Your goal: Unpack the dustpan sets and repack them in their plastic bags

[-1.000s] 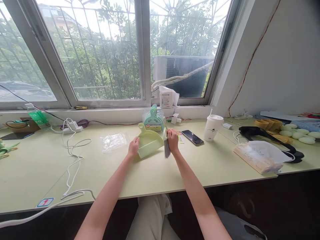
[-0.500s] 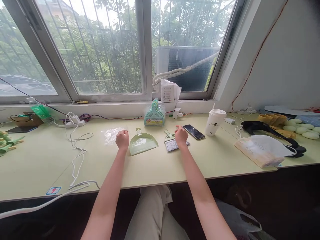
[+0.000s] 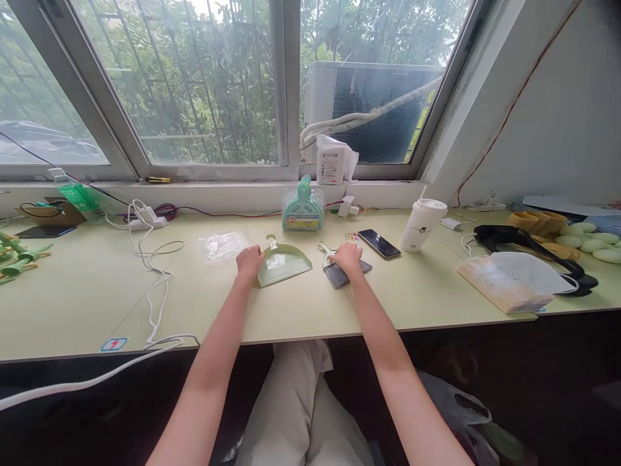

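Note:
A pale green dustpan [image 3: 285,266] lies on the desk in front of me, its looped handle pointing to the window. My left hand [image 3: 250,261] is closed at the dustpan's left edge, its fingertips partly hidden. To the right lies a small hand brush [image 3: 338,276] with a green body and grey bristles. From above, my right hand [image 3: 348,257] grips the brush, thumb on the left side and fingers over the far side. Just past those fingers shows a small colourful label [image 3: 352,239].
Behind stands a packaged dustpan set [image 3: 303,210]. Crumpled clear plastic [image 3: 224,247] lies left of the dustpan. A phone [image 3: 379,243] and a white lidded cup [image 3: 423,225] are on the right. White cables [image 3: 158,278] trail across the left side.
My left hand has come against the dustpan's edge. My right hand has lowered onto the brush, and its fingers have opened out around it. The view has tipped slightly down.

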Motion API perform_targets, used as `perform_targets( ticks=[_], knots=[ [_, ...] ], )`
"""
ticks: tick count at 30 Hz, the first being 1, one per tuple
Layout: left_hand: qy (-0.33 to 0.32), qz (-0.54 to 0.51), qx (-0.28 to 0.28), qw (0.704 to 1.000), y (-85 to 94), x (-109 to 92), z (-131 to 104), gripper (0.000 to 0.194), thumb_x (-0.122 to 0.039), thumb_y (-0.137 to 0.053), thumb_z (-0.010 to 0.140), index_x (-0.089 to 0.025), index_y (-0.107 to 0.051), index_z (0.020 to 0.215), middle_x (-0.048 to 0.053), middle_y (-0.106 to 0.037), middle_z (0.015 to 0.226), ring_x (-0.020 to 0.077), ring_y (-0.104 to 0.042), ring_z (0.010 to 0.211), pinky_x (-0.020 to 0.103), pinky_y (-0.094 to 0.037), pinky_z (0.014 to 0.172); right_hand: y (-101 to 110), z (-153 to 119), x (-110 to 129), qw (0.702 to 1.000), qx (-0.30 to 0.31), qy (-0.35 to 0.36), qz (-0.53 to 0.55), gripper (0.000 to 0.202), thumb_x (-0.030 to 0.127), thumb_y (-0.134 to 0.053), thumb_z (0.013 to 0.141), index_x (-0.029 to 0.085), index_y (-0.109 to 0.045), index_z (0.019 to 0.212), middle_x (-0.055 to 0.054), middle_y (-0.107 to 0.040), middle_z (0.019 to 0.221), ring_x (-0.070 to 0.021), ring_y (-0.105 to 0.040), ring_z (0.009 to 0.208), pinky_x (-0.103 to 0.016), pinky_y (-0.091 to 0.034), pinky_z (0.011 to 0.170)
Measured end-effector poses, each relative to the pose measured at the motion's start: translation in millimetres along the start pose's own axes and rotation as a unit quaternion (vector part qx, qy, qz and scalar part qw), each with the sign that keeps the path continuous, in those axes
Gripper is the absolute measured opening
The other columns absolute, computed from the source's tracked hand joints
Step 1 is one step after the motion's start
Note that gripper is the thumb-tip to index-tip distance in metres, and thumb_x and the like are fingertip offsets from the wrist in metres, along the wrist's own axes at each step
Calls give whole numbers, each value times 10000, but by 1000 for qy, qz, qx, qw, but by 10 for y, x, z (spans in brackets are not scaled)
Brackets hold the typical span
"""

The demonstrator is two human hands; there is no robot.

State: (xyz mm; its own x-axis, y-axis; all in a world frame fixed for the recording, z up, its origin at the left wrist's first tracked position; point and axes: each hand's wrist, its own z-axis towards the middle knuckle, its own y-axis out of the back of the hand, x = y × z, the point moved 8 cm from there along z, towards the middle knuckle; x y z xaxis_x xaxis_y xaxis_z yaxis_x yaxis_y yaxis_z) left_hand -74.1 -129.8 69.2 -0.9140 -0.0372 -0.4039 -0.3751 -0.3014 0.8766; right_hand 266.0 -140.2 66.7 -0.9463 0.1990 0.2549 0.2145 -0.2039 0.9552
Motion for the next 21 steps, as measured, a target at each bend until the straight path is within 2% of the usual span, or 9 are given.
perform_targets(
  ticks=[3,5,8,10,12,14,16,18,21],
  knots=[
    [-22,-8,57,998,-35,-111,-33,220,-328,-550,838,-192,-590,670,140,-662,820,310,-641,900,346,-426,766,149,16,22,997,-41,8,61,294,386,-640,784,165,-751,943,-155,-649,1202,-316,-509,1206,-436,-342,990],
    [-54,-22,101,993,-126,-267,-120,247,-334,-573,822,-195,-562,619,94,-655,760,261,-634,814,311,-405,710,177,-12,152,992,-43,51,108,266,405,-626,794,209,-747,927,-113,-656,1179,-287,-519,1198,-411,-356,989],
    [-131,-75,185,971,-351,-617,-354,351,-431,-540,870,-193,-551,611,38,-646,705,185,-590,690,278,-395,663,35,-128,454,985,15,134,111,224,406,-646,788,239,-744,900,-93,-669,1145,-282,-535,1180,-402,-380,966],
    [-228,-147,231,935,-441,-908,-529,401,-480,-490,910,-187,-579,651,40,-639,699,174,-569,664,284,-411,679,-77,-220,610,981,37,168,88,199,363,-646,799,235,-736,921,-95,-683,1137,-290,-539,1176,-414,-384,964],
    [-288,-172,176,925,-368,-1036,-558,338,-470,-568,880,-178,-624,720,59,-648,772,196,-587,756,307,-438,758,-139,-283,703,979,37,184,85,189,338,-634,824,236,-728,952,-87,-694,1149,-288,-544,1175,-422,-381,972],
    [-299,-173,61,936,-200,-980,-462,261,-413,-705,797,-183,-676,918,97,-658,1016,255,-586,992,362,-437,905,-157,-319,756,975,36,196,98,179,351,-636,845,248,-730,957,-71,-696,1173,-282,-547,1184,-428,-378,981],
    [-285,-178,-1,942,-110,-832,-345,489,-351,-812,697,-210,-649,1135,121,-595,1228,303,-528,1164,412,-412,998,-151,-339,784,972,38,205,105,170,366,-655,844,251,-740,936,-65,-696,1181,-284,-548,1191,-440,-373,990],
    [-279,-199,30,939,-165,-710,-265,621,-285,-844,658,-235,-609,1230,115,-579,1251,296,-545,1160,403,-437,990,-131,-350,798,971,35,209,110,164,361,-669,838,246,-745,927,-64,-702,1168,-286,-551,1188,-446,-372,996],
    [-292,-213,83,929,-290,-660,-276,544,-175,-777,720,-248,-609,1233,86,-618,1155,238,-623,992,353,-486,907,-121,-358,818,966,36,219,136,149,343,-686,820,245,-753,909,-46,-718,1129,-270,-581,1141,-423,-396,979]
  ],
)
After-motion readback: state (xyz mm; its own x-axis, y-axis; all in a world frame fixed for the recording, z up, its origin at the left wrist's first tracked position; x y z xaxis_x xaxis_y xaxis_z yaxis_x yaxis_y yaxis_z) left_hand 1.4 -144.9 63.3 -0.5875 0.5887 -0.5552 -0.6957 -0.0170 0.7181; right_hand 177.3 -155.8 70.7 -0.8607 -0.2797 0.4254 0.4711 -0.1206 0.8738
